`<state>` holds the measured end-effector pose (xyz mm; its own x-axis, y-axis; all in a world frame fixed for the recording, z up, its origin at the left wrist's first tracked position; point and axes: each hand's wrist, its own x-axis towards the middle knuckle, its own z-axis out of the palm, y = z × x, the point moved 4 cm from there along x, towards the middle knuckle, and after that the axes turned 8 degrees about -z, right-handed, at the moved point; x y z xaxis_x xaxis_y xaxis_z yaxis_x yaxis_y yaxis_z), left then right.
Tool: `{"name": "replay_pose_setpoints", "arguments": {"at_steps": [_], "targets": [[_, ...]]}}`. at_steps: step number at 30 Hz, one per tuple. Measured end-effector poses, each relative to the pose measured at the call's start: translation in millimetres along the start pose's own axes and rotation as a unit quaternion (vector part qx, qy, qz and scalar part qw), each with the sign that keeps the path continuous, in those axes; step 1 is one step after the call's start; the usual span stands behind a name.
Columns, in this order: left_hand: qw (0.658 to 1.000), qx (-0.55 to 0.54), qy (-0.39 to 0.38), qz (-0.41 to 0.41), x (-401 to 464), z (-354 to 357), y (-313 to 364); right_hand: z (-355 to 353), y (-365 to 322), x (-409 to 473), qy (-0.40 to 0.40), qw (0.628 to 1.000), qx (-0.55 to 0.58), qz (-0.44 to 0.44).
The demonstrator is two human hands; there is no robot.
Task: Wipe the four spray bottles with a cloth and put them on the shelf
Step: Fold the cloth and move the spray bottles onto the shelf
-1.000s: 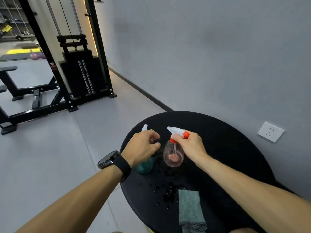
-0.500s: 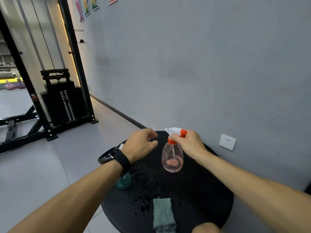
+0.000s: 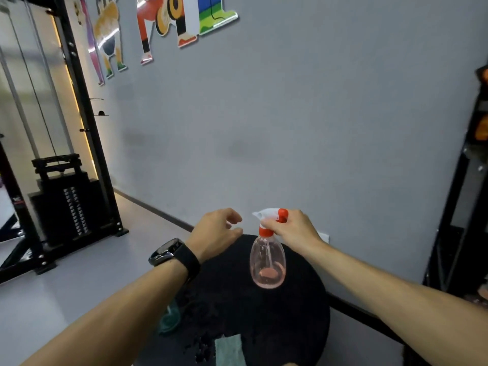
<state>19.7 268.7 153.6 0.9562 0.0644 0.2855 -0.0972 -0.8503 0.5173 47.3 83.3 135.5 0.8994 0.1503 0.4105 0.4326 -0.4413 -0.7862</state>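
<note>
The pink spray bottle (image 3: 267, 262) has risen off the round black table (image 3: 303, 313); the right hand (image 3: 293, 228) pinches its orange-collared neck, a sound hold since it looks nearly empty, light and slick. The left hand (image 3: 215, 233) hovers loosely curled, empty.

Clear pink spray bottle (image 3: 267, 262) upright, aloft above green cloth (image 3: 229, 350).

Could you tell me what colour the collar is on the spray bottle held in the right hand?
Orange-red, on the spray bottle below its white nozzle, seen in the head view.
</note>
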Motion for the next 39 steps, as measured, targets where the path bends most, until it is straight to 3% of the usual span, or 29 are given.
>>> {"name": "replay_pose_setpoints", "arguments": {"at_steps": [19,39], "targets": [[0.992,-0.030,-0.055,0.107,-13,48,123,-121,6,-62,0.069,0.997,-0.033,0.025],[0.953,-0.067,-0.144,0.257,-45,141,293,-281,40,-152,0.202,0.973,-0.075,0.083]]}}
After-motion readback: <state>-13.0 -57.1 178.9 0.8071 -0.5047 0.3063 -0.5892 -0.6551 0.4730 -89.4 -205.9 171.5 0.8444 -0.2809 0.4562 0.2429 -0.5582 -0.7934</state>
